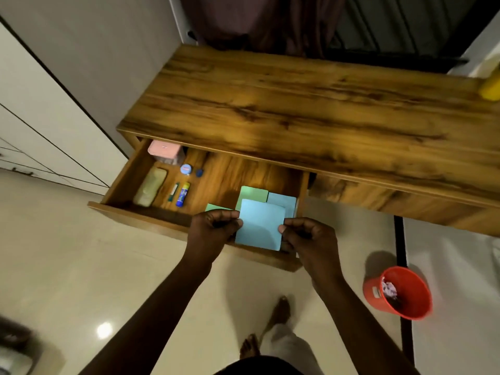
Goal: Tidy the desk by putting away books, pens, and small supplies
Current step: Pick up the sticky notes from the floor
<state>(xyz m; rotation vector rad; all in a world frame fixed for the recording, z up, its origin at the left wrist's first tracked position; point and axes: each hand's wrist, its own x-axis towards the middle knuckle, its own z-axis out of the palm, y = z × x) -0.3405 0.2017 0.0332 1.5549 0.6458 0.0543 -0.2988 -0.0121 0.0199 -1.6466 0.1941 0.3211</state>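
Head view, and I start at the fingers: on both hands they are curled and pinching a light-blue pad, the left hand on its left edge, the right hand on its right edge. The pad hangs over the front right part of the open drawer, above a green pad and a second blue pad already lying inside. A glue stick lies well to the left; the counter above looks bare. My worry is the narrow edge grip: the pad could tip and catch its near edge on the drawer front. Set down askew on the overlapping pads, it might slide off or ride up and foul the drawer when it closes.
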